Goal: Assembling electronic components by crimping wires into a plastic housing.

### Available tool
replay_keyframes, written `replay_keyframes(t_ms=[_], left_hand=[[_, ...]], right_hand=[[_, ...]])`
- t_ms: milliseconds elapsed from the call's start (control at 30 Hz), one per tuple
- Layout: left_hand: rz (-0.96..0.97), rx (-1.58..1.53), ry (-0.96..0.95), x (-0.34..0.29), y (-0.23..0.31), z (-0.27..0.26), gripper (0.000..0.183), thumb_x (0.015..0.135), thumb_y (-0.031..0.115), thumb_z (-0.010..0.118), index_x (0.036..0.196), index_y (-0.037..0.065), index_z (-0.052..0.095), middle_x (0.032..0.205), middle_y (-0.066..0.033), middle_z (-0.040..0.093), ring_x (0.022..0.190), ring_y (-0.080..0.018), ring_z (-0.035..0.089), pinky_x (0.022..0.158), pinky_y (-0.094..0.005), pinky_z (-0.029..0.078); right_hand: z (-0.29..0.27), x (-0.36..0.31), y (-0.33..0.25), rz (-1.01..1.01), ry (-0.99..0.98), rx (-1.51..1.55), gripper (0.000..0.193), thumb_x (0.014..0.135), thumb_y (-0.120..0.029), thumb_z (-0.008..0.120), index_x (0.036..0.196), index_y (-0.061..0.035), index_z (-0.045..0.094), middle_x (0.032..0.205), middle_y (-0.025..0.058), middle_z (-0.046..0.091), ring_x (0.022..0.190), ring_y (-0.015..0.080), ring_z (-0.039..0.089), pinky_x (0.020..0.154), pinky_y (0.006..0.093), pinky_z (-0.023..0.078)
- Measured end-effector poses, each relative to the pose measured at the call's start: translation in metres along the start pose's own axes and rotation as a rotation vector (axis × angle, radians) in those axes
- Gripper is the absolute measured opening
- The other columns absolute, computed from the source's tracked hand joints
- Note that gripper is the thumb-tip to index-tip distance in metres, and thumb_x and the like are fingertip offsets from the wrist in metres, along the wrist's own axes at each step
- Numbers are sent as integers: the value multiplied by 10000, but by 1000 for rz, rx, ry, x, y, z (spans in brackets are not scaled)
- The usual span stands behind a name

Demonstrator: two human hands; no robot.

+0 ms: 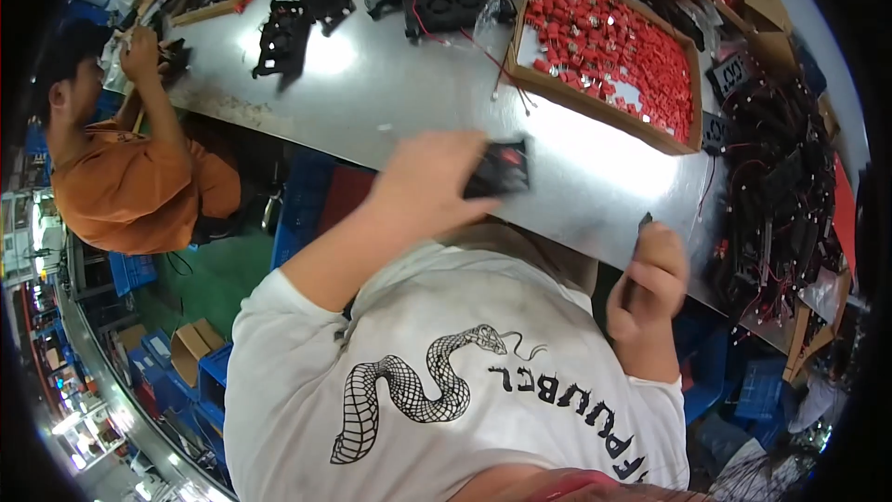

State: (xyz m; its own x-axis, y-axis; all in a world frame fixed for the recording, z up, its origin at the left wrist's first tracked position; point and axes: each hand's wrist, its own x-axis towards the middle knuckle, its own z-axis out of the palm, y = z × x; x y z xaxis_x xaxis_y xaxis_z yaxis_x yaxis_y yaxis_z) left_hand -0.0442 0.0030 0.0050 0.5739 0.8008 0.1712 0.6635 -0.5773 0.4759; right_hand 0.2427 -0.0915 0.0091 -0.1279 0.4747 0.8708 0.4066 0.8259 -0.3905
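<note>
Over the near edge of the metal table (362,107), my left hand (423,177) is closed on a black plastic part (506,177). A small red piece (511,157) shows on that part; both are blurred by motion. My right hand (655,270) is lower and to the right, off the table edge. Its fingers wrap round a slim dark tool (645,221), whose tip pokes out above the fist; most of it is hidden, so its kind cannot be made out.
A cardboard tray (602,117) of small red connectors lies beyond my hands. Black fan housings (446,7) and a black frame (281,40) sit at the far side. Wired black parts (776,195) are heaped at right. A person in orange (125,181) works at left.
</note>
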Motion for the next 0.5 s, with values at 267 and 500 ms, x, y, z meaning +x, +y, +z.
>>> replay_keyframes(t_ms=[267,500], left_hand=[[-633,791,253,-9,-159,-94,857,861,618,679,1460,34,495,1353,-226,604,1226,-410,571,1007,-543,466],[-61,343,496,77,-105,-62,576,876,309,756,1363,49,592,1395,-200,578,1276,-392,534,1067,-489,444]], right_hand=[[8,-7,22,159,-493,-478,548,664,-155,778,1196,-78,673,1085,112,637,1026,319,589,901,463,460],[8,-14,22,141,-357,-553,483,674,-116,774,1148,-99,684,1204,118,630,1151,343,578,988,475,411]])
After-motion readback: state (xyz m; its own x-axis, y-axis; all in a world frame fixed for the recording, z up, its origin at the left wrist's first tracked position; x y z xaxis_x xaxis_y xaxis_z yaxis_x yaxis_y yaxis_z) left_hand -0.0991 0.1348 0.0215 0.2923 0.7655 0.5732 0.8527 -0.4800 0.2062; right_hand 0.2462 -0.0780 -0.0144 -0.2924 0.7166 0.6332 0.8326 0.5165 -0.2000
